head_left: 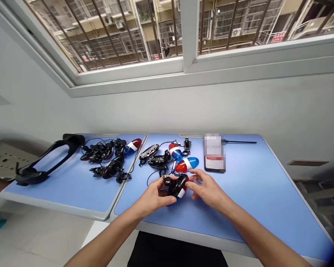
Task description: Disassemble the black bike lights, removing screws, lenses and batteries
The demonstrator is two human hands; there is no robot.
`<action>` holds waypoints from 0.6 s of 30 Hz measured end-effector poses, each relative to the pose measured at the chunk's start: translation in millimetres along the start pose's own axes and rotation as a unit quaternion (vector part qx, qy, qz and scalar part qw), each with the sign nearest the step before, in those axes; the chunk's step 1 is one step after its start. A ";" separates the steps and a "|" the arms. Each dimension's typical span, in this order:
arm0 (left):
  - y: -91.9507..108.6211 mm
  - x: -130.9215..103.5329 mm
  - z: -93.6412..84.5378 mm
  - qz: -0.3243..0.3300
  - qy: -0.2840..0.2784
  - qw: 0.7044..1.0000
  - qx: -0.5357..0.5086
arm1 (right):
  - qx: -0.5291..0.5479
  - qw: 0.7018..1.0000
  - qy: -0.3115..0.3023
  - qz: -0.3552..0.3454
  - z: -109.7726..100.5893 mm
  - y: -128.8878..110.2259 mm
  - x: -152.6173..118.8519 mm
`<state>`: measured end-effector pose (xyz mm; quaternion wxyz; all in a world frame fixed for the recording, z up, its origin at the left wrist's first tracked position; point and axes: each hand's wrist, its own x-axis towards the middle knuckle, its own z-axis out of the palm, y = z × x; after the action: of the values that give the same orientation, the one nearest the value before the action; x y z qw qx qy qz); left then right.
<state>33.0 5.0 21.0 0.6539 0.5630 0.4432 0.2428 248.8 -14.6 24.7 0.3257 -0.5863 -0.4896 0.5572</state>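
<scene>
My left hand is wrapped round a bike siren light, its black back turned up and a red, white and blue cover beneath. A round black clamp sticks out at its upper left. My right hand is at the light's right edge, fingertips touching it, fingers curled round a small clear thing too hidden to name. Just beyond lie a red, white and blue cover, a second such cover, and two open black housings with clamps and wires. A slim battery lies among them.
A phone with a blurred screen lies right of the parts, near a thin black rod. On the left table are several black assembled lights and a black headband. A wall and window stand behind.
</scene>
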 end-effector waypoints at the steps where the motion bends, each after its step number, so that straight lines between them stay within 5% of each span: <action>1: -2.9 -0.2 1.6 0.005 0.016 0.999 -0.034 | 0.015 1.000 -0.021 0.013 2.5 -0.4 -0.8; 10: -14.9 11.3 26.1 0.016 0.081 0.982 -0.169 | 0.083 0.992 -0.090 0.020 1.5 -4.3 -2.2; 18: -10.3 20.3 14.5 0.002 0.131 0.981 -0.146 | 0.026 0.997 -0.054 0.041 -4.6 -3.0 5.2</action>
<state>53.4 11.5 4.6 0.6649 0.4260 0.4836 0.3775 252.2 -8.1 26.5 0.2906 -0.5661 -0.4671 0.6139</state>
